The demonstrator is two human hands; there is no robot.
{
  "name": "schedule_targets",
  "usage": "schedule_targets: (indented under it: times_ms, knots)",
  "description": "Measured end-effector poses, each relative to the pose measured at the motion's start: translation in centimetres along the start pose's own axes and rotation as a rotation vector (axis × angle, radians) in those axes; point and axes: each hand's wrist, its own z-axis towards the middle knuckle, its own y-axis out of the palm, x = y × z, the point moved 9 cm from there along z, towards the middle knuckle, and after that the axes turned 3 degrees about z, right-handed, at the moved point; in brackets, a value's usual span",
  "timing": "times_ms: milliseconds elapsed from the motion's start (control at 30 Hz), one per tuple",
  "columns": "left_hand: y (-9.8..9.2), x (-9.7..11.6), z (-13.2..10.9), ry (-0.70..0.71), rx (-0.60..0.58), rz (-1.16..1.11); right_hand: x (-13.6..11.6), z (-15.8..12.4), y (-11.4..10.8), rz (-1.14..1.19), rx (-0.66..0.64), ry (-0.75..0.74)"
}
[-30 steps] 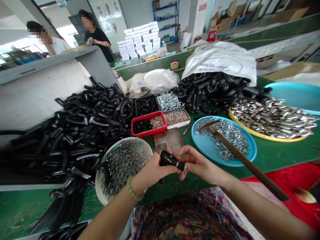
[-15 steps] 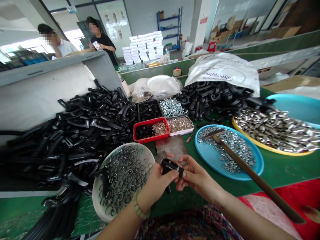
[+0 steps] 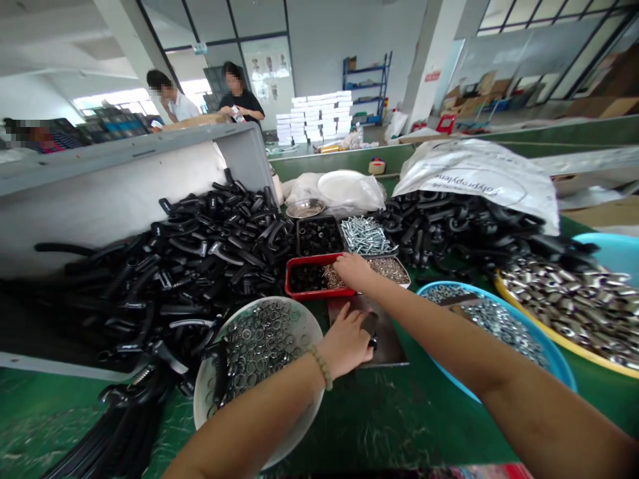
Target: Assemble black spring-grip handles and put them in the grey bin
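1. Worktop (image 3: 379,426): green and nearest to us. Both forearms cross it.
2. Left hand (image 3: 346,342): a beaded bracelet is at the wrist. The hand is closed palm-down over a black part (image 3: 373,341), which lies on a grey metal plate (image 3: 392,349). We see only the part's end past the fingers.
3. White bowl (image 3: 272,300): just left of that hand and filled with metal rings (image 3: 254,346).
4. Blue plate (image 3: 562,366): right of the metal plate and strewn with washers (image 3: 499,326). The right forearm passes over its near-left edge.
5. Right hand (image 3: 353,269): it reaches beyond the left, fingertips down on the brass pins (image 3: 330,278) at the right end of the red tray (image 3: 313,293). We cannot tell whether the fingers pinch anything.
6. Black tray (image 3: 319,236) and screw tray (image 3: 367,234): side by side just behind the red tray.
7. Heap of black handles (image 3: 200,246): far left, against a grey bin (image 3: 124,193).
8. White sack (image 3: 479,176): far right, lying over more black pieces.
9. Two people (image 3: 239,100): standing at the rear, well apart from us.
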Motion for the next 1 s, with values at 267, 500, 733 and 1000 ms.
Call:
schedule_targets:
  times_ms: [267, 500, 733, 1000]
  knots:
    - [-0.4, -1.7, -1.3, -0.198, 0.097, -0.098, 0.8, -0.3, 0.2, 0.017, 0.045, 0.001]
    - [-0.3, -2.4, -0.8, -0.298, 0.086, -0.204, 2.3, -7.7, -0.3, 0.26, 0.037, 0.071]
    - [0.0, -2.4, -0.8, -0.31, 0.069, -0.17, 3.1, -12.8, 3.4, 0.325, -0.081, 0.176]
    - [-0.1, -2.3, -1.0, -0.315, 0.095, -0.16, 0.9, -12.4, 3.5, 0.091, -0.124, 0.061]
